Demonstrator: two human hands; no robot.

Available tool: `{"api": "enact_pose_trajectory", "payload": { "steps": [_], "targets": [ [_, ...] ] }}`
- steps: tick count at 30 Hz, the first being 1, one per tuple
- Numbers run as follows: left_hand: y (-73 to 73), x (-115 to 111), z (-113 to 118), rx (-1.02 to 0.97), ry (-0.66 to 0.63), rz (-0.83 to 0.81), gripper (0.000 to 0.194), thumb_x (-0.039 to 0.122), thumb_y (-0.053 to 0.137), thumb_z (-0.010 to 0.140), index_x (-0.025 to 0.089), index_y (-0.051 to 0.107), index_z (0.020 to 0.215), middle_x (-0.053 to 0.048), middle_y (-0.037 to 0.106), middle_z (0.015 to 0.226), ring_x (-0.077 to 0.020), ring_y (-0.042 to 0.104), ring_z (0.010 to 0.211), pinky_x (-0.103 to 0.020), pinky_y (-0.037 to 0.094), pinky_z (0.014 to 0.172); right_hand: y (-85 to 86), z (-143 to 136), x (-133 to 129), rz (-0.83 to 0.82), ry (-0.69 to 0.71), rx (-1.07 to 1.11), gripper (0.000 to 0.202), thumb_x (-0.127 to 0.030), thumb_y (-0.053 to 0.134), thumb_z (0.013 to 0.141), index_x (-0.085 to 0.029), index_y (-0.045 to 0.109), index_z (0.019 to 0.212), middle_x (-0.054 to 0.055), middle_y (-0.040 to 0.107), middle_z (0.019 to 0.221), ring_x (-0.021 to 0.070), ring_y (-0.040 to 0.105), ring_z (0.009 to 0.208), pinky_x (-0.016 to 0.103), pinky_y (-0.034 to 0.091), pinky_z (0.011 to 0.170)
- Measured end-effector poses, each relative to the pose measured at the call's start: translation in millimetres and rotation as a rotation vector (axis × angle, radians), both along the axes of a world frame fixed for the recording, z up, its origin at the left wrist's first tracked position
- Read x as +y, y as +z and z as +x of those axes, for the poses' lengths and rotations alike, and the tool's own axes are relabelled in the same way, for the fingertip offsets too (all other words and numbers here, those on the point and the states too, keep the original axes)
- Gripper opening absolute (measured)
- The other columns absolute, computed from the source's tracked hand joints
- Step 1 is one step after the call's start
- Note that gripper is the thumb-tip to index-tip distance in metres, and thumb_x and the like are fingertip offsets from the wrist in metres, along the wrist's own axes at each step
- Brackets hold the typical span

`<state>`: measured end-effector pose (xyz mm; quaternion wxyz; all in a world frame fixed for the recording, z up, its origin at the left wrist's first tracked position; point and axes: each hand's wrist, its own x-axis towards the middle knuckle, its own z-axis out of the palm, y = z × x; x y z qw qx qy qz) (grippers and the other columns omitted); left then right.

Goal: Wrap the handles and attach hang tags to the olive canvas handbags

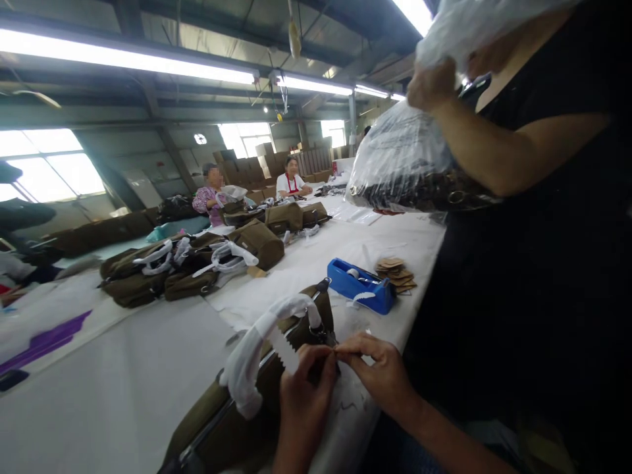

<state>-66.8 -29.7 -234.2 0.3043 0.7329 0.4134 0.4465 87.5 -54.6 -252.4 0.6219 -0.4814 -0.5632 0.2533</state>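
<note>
An olive bag (217, 431) lies on the white table, its handle (251, 349) wrapped in white material. My left hand (309, 388) is pinched at the bag's end, close to the metal fittings. Facing it, my right hand (378, 372) pinches at the same spot, the fingertips of both hands nearly touching. What they hold between them is too small to name. A white strip with a jagged end (285, 350) shows beside my left hand. Beyond my hands stands a blue tape dispenser (360, 284), with a stack of brown cards (395, 273) next to it.
At the right, a person in black (533, 263) holds a bag in clear plastic (405, 158) over the table edge. Several olive bags (197, 263) are piled farther back on the table (99, 388). Two people sit beyond them. Purple material (49, 342) lies at the left.
</note>
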Motion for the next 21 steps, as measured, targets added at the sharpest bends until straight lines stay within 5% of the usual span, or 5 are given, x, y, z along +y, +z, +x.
{"api": "enact_pose_trajectory", "payload": {
  "steps": [6,11,15,21],
  "targets": [
    [1.0,-2,2,-0.109,0.125,-0.048,0.033,0.046,0.065,0.092,0.021,0.071,0.112,-0.006,0.073,0.095,-0.0185,0.071,0.077,-0.026,0.058,0.066,-17.8,25,9,-0.100,-0.065,-0.002,0.028,-0.038,0.064,0.095,-0.024,0.076,0.116,0.007,0.075,0.114,0.0213,0.073,0.093,0.035,0.060,0.087],
    [-3.5,-5,3,-0.231,0.287,-0.042,0.042,0.051,0.057,0.096,0.018,0.063,0.121,0.000,0.068,0.072,-0.0140,0.063,0.052,-0.025,0.053,0.053,-35.8,30,17,-0.183,-0.049,0.028,0.041,-0.049,0.062,0.095,-0.021,0.072,0.122,0.012,0.072,0.124,0.0269,0.071,0.107,0.041,0.059,0.093],
    [-7.7,-5,7,0.014,0.371,0.059,0.031,0.043,0.053,0.098,0.019,0.069,0.109,-0.005,0.076,0.079,-0.0209,0.073,0.065,-0.030,0.058,0.062,-35.0,17,18,-0.193,0.099,0.095,0.041,-0.051,0.061,0.094,-0.020,0.071,0.119,0.012,0.073,0.121,0.0265,0.070,0.112,0.040,0.057,0.100],
    [-2.2,-9,24,0.365,0.439,0.118,0.033,0.038,0.053,0.097,0.016,0.072,0.113,-0.015,0.078,0.110,-0.0314,0.076,0.096,-0.042,0.060,0.082,-34.9,5,21,-0.257,0.165,0.270,0.036,-0.050,0.071,0.087,-0.019,0.064,0.104,0.009,0.072,0.105,0.0244,0.071,0.100,0.035,0.060,0.085]
  ]
}}
